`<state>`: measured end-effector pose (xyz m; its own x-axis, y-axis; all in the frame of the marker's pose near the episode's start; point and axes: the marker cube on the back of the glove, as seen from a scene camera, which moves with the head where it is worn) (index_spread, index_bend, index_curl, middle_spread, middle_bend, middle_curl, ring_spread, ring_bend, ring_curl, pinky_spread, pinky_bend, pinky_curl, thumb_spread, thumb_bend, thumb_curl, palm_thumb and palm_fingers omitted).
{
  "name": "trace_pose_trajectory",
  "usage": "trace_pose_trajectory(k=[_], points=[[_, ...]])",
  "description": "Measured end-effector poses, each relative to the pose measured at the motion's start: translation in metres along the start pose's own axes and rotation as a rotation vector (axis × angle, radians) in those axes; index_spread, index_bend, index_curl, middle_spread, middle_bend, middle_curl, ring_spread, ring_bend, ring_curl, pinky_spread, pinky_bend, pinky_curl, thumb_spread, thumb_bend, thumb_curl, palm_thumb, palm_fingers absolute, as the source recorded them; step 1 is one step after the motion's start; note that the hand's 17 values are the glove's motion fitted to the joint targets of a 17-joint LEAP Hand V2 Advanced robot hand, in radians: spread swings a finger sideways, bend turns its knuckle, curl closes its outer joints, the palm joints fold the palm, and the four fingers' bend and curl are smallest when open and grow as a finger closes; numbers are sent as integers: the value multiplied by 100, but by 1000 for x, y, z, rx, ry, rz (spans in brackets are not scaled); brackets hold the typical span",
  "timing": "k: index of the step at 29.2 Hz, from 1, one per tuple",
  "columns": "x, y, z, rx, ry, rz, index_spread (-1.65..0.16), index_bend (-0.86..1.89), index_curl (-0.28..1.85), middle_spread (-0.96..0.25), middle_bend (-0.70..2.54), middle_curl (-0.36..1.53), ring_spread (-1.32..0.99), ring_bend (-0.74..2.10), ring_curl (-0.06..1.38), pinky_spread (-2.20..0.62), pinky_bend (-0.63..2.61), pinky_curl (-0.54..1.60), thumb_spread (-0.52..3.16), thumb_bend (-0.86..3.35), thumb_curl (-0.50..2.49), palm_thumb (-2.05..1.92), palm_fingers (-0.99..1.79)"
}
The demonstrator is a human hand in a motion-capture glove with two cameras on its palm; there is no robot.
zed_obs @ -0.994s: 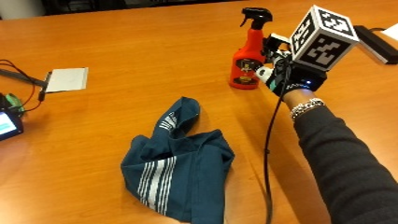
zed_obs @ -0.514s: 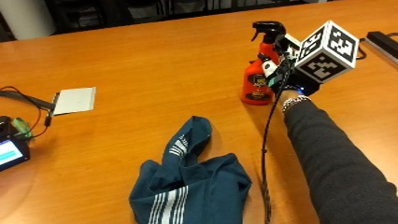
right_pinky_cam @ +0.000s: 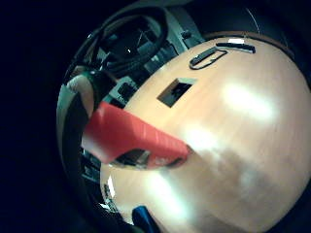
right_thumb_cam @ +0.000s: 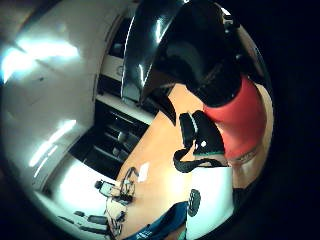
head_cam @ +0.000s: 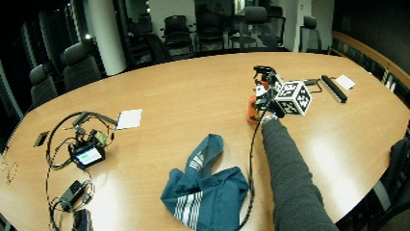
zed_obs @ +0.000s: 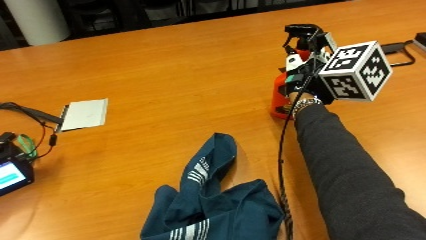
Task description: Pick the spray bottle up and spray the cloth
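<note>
A gloved right hand (zed_obs: 301, 82) wraps its fingers around a red spray bottle (zed_obs: 285, 89) with a black trigger head, upright near the wooden table's (zed_obs: 166, 65) far side; a crumpled blue cloth (zed_obs: 216, 207) lies well apart, nearer the camera

- Overhead room light; the outside view is evenly bright on the worktop (zed_obs: 166, 65), with soft, short shadows.
- Wide outside view: bright glare patch on the worktop at the near right edge, dim room behind, chairs dark.
- Wide view bends the worktop edge, with fisheye distortion toward the borders.
- Little finger side palm view: two white glare patches on the wood, red spray bottle (right_pinky_cam: 131, 138) close and blurred, surround black.
- Thumb side palm view: ceiling lights blown out, glossy black trigger head catches streak highlights, soft focus throughout.
</note>
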<state>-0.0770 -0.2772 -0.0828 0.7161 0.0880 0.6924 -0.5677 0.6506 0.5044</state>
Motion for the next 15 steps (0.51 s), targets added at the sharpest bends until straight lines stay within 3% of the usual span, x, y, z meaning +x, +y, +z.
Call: trace_pose_trajectory(k=[9, 15], points=[[-15, -18, -12, 60, -140, 51, -30, 18, 30, -17, 36, 45, -14, 58, 41, 3, 20, 32, 97, 2, 41, 88, 111], [-17, -24, -18, 169, -210, -50, -28, 20, 35, -20, 27, 44, -17, 59, 43, -14, 37, 38, 87, -2, 46, 90, 135]])
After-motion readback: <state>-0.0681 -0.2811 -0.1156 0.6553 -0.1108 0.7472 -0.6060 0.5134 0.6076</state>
